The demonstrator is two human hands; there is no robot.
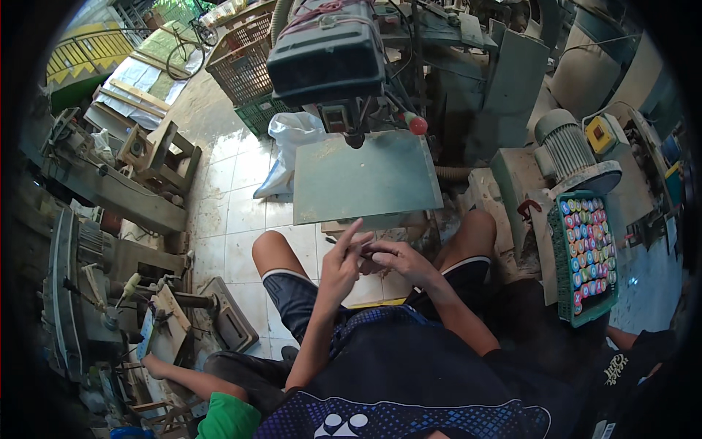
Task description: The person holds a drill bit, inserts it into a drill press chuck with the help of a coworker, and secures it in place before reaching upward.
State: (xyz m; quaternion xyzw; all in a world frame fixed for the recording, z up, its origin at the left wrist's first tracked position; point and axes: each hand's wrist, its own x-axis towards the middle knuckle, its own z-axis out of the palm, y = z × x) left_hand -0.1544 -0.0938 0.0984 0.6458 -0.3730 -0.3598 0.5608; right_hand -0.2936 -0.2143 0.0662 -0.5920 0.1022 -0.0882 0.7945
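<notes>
My left hand (341, 265) is raised over my lap, its index finger stretched up toward the front edge of a grey-green board (365, 179). My right hand (402, 263) meets it from the right, fingers drawn together near the left hand's fingertips. Whether something small sits between those fingers cannot be made out. Beyond my hands the board lies flat beneath the chuck (355, 139) of a drill press (325, 69). The chuck stands just above the board's far part. Pale dust is scattered there. A red knob (417, 125) sticks out at the machine's right.
To my right stands a green tray (585, 314) of colourful round lettered pieces, below a motor (567, 146) and a yellow switch box (601, 134). A white sack (292, 135) and brown crate (241, 62) are behind the board. At left, a co-worker's green sleeve (228, 417) shows near machines.
</notes>
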